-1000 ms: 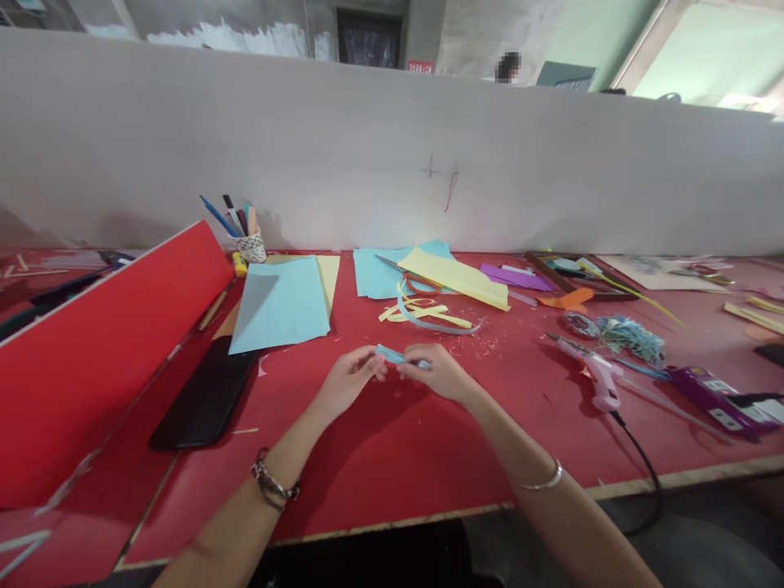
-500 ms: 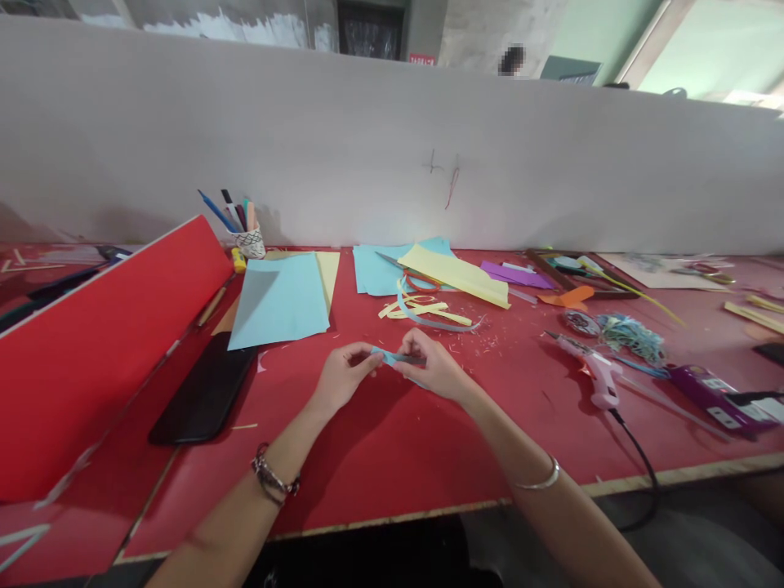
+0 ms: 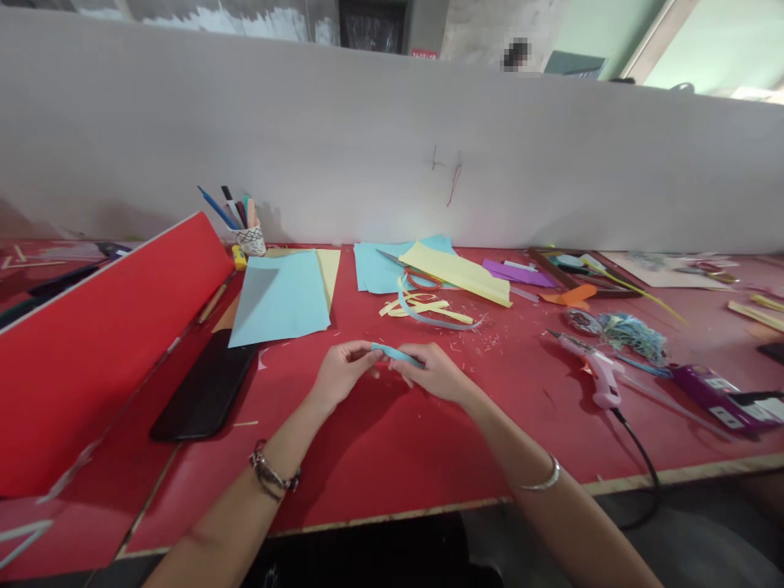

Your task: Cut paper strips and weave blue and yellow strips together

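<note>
A narrow light-blue paper strip [image 3: 395, 354] spans the gap between my two hands, just above the red table [image 3: 380, 457]. My left hand [image 3: 344, 371] pinches its left end between thumb and fingers. At the other end, my right hand [image 3: 436, 371] is closed on the strip, its fingertips partly hidden. Beyond the hands lie several yellow paper strips [image 3: 450, 311] and a curled pale-blue strip [image 3: 404, 304]. Scissors with red handles [image 3: 424, 280] rest partly under a folded yellow sheet [image 3: 459, 273], beside blue paper sheets [image 3: 373, 265].
On the left are a red board [image 3: 110, 351], a black phone [image 3: 205, 392], a blue sheet [image 3: 282, 298] and a cup of pens [image 3: 250, 240]. To the right lie a pink glue gun [image 3: 597, 371], a yarn bundle [image 3: 630, 336] and a purple power strip [image 3: 716, 400]. A white partition [image 3: 306, 147] stands behind.
The blue strip has turned between my fingers and now shows as a smooth, slightly bowed band. My right thumb and fingers have shifted along it. The objects on the table stay put.
</note>
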A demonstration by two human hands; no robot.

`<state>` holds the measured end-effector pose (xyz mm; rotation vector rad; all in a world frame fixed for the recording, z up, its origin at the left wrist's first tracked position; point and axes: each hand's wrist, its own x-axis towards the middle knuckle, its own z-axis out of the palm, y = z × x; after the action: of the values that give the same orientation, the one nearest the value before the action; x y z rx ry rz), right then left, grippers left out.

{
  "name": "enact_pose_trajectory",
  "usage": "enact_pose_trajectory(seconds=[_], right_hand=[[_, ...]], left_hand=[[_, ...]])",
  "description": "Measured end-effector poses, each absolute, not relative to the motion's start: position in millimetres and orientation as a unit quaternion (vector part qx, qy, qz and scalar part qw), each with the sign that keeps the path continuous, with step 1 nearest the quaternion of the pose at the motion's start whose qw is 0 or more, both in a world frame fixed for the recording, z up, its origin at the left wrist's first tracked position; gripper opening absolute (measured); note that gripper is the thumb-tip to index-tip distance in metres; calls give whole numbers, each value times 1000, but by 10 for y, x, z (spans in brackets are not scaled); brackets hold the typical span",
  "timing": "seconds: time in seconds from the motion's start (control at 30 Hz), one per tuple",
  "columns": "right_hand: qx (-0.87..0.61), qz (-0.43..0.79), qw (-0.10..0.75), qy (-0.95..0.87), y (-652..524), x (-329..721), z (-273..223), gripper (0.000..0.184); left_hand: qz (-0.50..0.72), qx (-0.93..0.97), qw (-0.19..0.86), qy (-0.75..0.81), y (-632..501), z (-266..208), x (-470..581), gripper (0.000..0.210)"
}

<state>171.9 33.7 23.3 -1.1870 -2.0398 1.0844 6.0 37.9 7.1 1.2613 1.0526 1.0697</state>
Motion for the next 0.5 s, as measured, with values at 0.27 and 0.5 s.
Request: enact_pose_trajectory(seconds=[0.27, 0.5], right_hand=[[-454, 412, 260, -746, 338, 1726, 234, 25], [-459, 415, 263, -740, 339, 1731, 218, 25]], left_hand=[[453, 535, 554, 448, 382, 67, 42, 17], [457, 552, 529, 454, 359, 98, 42, 24]])
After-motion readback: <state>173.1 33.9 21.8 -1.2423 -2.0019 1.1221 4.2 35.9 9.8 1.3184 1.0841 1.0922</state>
